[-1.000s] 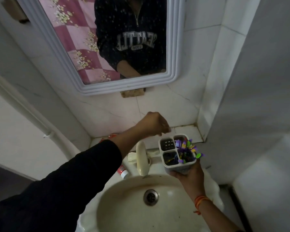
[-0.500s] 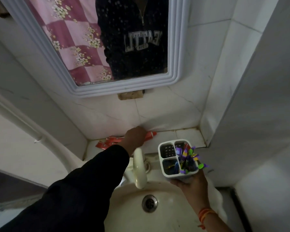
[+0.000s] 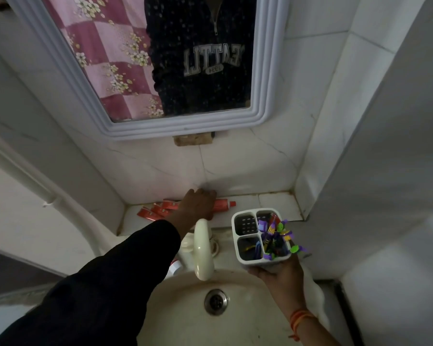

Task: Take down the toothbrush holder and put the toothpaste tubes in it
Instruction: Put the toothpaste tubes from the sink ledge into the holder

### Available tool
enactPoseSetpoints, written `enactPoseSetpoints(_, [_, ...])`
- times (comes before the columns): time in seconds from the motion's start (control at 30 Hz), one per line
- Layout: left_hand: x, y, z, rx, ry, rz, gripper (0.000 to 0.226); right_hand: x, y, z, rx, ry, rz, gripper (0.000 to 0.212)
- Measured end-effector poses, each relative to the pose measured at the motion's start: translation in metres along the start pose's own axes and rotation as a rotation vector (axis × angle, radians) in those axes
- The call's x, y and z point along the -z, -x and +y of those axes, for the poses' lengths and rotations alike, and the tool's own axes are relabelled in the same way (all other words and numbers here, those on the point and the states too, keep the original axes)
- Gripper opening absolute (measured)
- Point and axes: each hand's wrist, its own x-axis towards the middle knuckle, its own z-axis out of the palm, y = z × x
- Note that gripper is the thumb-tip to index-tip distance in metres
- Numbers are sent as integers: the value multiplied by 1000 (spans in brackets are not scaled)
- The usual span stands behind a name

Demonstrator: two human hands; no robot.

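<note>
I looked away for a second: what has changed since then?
The left hand went from above the tap down onto the red toothpaste tubes on the ledge; its grip is hidden. The right hand still holds the toothbrush holder over the sink.

Red toothpaste tubes [image 3: 160, 209] flat, holder [image 3: 260, 238] upright

Ledge: a white tiled ledge [image 3: 273, 202] runs along the wall behind the sink [image 3: 248, 318].
On the ledge: red toothpaste tubes [image 3: 160, 209] lie flat in a small bunch at the left; one more red tube [image 3: 224, 204] lies at the back with its cap pointing right.
Also on it: the left hand [image 3: 198, 203] rests down over that tube.
Right part: bare tile.
</note>
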Motion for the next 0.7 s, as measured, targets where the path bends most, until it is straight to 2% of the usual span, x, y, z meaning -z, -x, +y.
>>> enactPoseSetpoints(0.13, [20,-2,9,-105,72,152,55,6,3,6,-6,30,22,85])
enactPoseSetpoints(0.23, [44,-3,18,-159,63,178,32,6,5,4,3,65,14,75])
enactPoseSetpoints(0.3, [61,1,23,-199,-5,207,15,6,5,5,12,82,50,85])
enactPoseSetpoints(0.37, [78,8,25,-201,-8,257,10,7,7,-2,35,128,70,90])
enactPoseSetpoints(0.53, [141,30,28,-122,433,357,36,6,10,-10,76,160,57,94])
enactPoseSetpoints(0.7, [189,60,38,-134,735,491,30,6,12,-14,77,113,69,94])
